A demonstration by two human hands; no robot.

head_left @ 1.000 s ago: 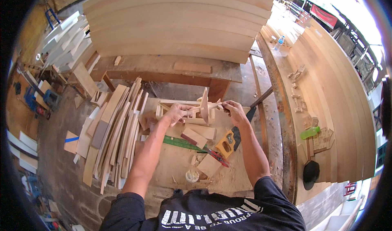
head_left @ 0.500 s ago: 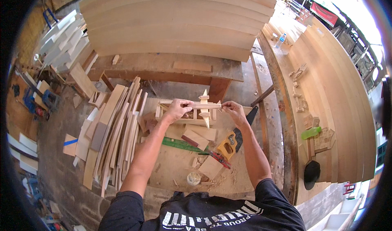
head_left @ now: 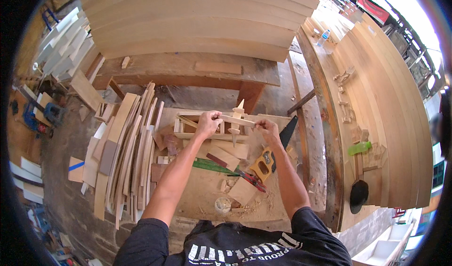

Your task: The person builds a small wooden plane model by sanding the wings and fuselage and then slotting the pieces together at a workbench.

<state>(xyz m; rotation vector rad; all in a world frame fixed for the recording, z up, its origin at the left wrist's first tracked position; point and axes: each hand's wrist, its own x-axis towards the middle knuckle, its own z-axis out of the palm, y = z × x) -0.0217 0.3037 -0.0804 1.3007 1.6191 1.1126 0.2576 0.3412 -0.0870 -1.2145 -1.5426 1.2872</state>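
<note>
Between my two hands is a small wooden model airplane (head_left: 239, 120), held level above the workbench, with its wing pieces crossing the body. My left hand (head_left: 209, 124) pinches one end of the body. At the other end, the fingers of my right hand (head_left: 268, 132) close on the tail. Under it stands a shallow wooden tray (head_left: 186, 135) with compartments and thin sticks inside. A handsaw (head_left: 263, 165) with a yellow handle and dark blade lies near my right forearm. Flat wood pieces (head_left: 225, 154), a green strip (head_left: 207, 165) and a red-and-black tool (head_left: 253, 181) lie closer to me.
A small round tub (head_left: 222, 205) stands among shavings on the workbench (head_left: 197, 195). Stacked wooden strips (head_left: 129, 148) lie to the left. A long bench (head_left: 188, 70) with a large planked panel (head_left: 197, 21) stands beyond. To the right are a green bottle (head_left: 359, 148) and a black mallet-like tool (head_left: 359, 195).
The model airplane has tilted and turned slightly, its right end now lower, and its wing pieces show at another angle. Both hands keep their hold. The whole view has shifted a little.
</note>
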